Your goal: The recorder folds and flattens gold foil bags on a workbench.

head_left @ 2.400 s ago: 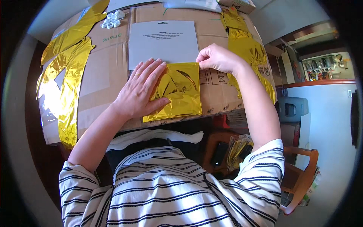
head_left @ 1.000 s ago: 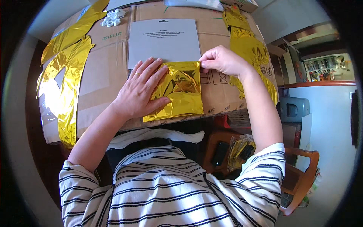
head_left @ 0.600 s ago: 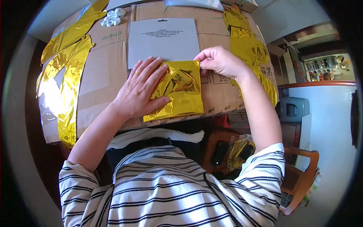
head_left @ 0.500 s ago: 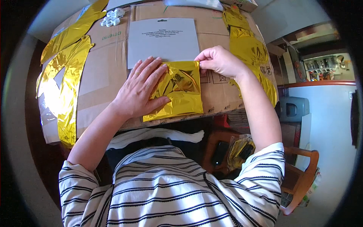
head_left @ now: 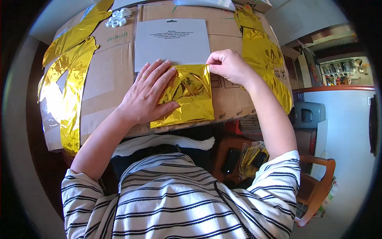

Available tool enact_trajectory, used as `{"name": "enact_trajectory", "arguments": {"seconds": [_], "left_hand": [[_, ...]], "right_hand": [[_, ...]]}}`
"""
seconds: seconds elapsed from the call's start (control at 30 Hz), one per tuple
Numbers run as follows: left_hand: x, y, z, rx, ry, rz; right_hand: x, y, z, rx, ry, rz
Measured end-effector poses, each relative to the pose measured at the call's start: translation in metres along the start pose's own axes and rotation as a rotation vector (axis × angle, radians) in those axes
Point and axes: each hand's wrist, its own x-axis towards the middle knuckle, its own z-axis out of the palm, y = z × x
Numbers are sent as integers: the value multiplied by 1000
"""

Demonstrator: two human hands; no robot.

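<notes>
A folded square of shiny gold foil (head_left: 193,97) lies near the front edge of a large cardboard box, with creases across its surface. My left hand (head_left: 150,91) rests flat on its left part, fingers stretched out. At its upper right corner, my right hand (head_left: 225,67) pinches the foil's edge between thumb and finger. Just beyond, a white card in a clear plastic bag (head_left: 172,49) lies flat, with a hanging slot at its top and small print. The foil meets the near edge of the bag.
Flat gold foil pieces lie at the box's left (head_left: 73,83) and right (head_left: 262,51). Small white rings (head_left: 118,18) are piled at the far left on the cardboard box (head_left: 107,75). Below right, a wooden chair (head_left: 318,187) holds a dark phone (head_left: 232,160) and a bag of gold foil (head_left: 251,159).
My right hand has shifted slightly at the foil's upper right corner, still pinching it. My left hand stays in place.
</notes>
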Motion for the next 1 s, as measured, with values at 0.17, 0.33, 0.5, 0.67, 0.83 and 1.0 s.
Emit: {"name": "enact_trajectory", "arguments": {"seconds": [0.17, 0.33, 0.5, 0.67, 0.83, 1.0], "left_hand": [[0, 0, 0, -6, 3, 4], [0, -1, 0, 15, -7, 7], [0, 0, 0, 27, -15, -1], [1, 0, 0, 20, -15, 1], [0, -1, 1, 24, -21, 1], [1, 4, -2, 89, 25, 34]], "right_hand": [[-6, 0, 5, -56, 79, -18], [-6, 0, 1, -15, 39, 20], [-3, 2, -6, 239, -116, 96], [-3, 3, -9, 252, -128, 67], [0, -3, -7, 171, -137, 178], [-2, -9, -8, 168, -114, 218]]}}
